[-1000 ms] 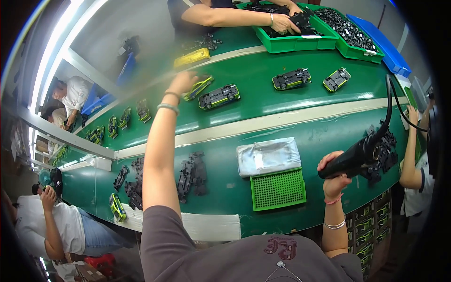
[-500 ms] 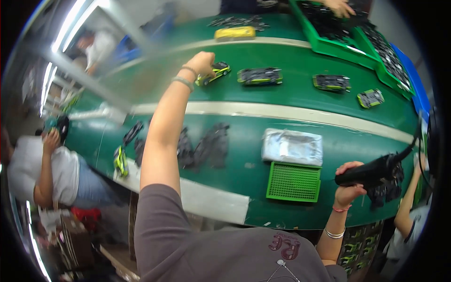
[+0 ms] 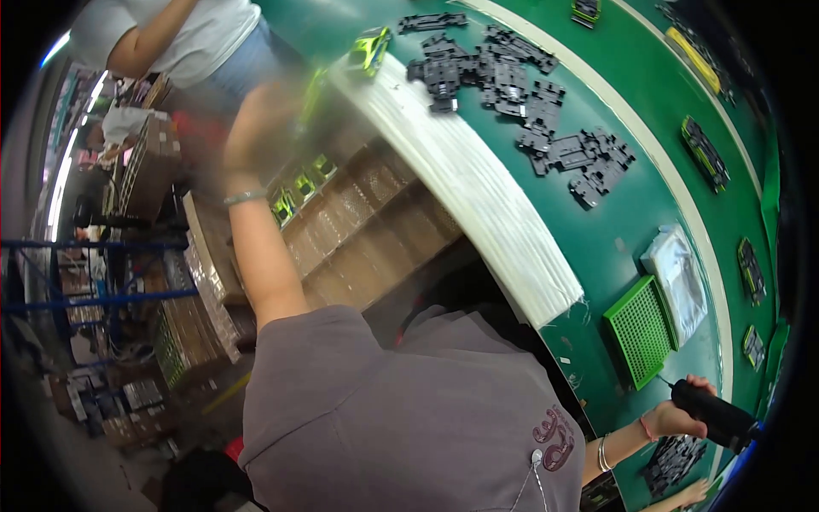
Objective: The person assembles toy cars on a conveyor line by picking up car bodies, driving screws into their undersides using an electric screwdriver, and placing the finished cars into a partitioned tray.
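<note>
**Right hand on driver, left hand out over the boxes**

Right hand [image 3: 674, 416] wrapped tight around a black electric screwdriver [image 3: 715, 416], low at the near edge of the green bench [image 3: 614, 230]. Driver body sticks out to the right of the fist, just off the corner of the one green grid tray [image 3: 641, 331]. One clear plastic bag [image 3: 678, 277] lies just beyond the tray.

Left hand [image 3: 256, 128] is raised far to the left, off the bench, over brown cardboard boxes [image 3: 367, 222]. Motion blur, can't tell whether it's open or holding anything. Well apart from the driver.

Pile of black chassis parts [image 3: 520, 94] further up the bench, too many to count. Four toy cars [image 3: 704, 154] spaced along the far strip. Another person [image 3: 183, 38] stands at the top left.
</note>
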`<action>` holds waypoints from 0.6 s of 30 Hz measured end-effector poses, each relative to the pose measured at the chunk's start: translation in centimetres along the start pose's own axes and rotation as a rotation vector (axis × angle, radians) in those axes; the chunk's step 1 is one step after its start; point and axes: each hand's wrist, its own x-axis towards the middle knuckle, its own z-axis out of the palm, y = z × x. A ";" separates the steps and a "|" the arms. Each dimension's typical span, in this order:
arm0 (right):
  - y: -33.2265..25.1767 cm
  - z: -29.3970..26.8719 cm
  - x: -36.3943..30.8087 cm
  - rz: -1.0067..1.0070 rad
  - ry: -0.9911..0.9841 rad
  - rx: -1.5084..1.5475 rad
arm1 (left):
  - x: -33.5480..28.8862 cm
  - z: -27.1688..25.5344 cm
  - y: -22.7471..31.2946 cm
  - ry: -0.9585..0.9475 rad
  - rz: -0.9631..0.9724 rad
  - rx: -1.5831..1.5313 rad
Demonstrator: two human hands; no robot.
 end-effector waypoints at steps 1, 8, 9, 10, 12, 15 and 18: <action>0.5 -0.7 0.3 0.022 -0.055 0.119 | -3.8 0.7 -3.8 0.004 -0.077 0.020; 0.8 -2.1 -0.2 0.009 0.033 0.051 | -4.4 16.8 -4.8 -0.059 -1.332 -0.931; 0.9 -1.0 0.0 0.030 0.011 0.089 | -9.0 18.7 -10.1 -0.017 -1.348 -0.899; 1.0 0.3 0.1 0.042 -0.042 0.116 | -11.8 19.2 -15.7 -0.283 -0.846 -0.131; 0.5 -0.6 -0.8 -0.055 0.017 0.009 | -6.2 28.8 -12.9 -0.130 -1.333 -0.257; 1.6 -0.5 -0.7 -0.038 0.019 0.100 | -9.7 30.4 -21.4 -0.158 -1.135 0.230; 1.3 0.2 -1.4 -0.087 0.085 0.018 | -8.5 35.3 -20.4 -0.235 -0.964 0.256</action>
